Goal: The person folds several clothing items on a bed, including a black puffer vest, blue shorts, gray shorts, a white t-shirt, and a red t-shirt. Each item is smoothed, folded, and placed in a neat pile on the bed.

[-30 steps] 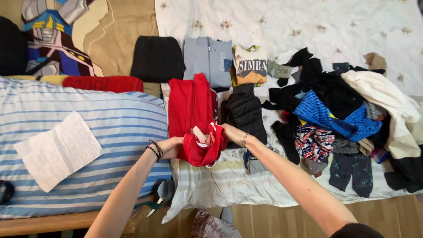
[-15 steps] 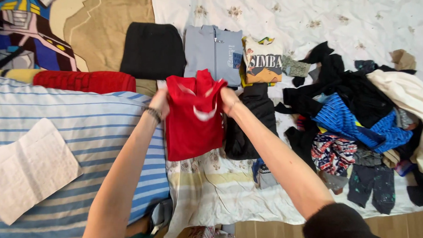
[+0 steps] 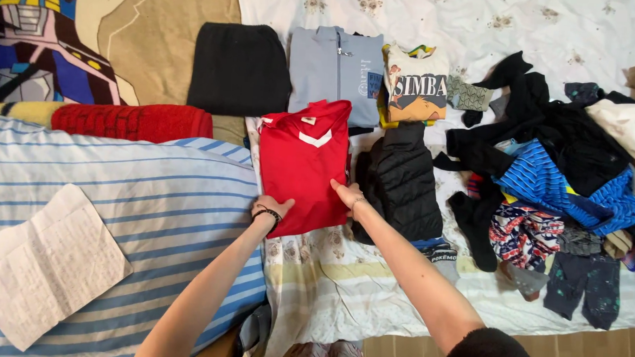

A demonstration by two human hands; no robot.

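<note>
- Red shirt (image 3: 304, 164) lies folded flat on the white bedsheet (image 3: 478, 22) at frame centre, between the striped pillow (image 3: 120, 193) and a black puffer jacket (image 3: 400, 181).
- Left hand (image 3: 271, 206) rests open, fingers flat on the shirt's lower left corner.
- Right hand (image 3: 346, 195) presses open-palmed against its lower right edge.
- A grey zip sweater (image 3: 334, 70) lies just above.

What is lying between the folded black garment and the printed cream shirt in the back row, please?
In the head view, a folded grey zip-up top lies between the folded black garment and the printed cream shirt, just beyond the red shirt that both hands touch.
</note>
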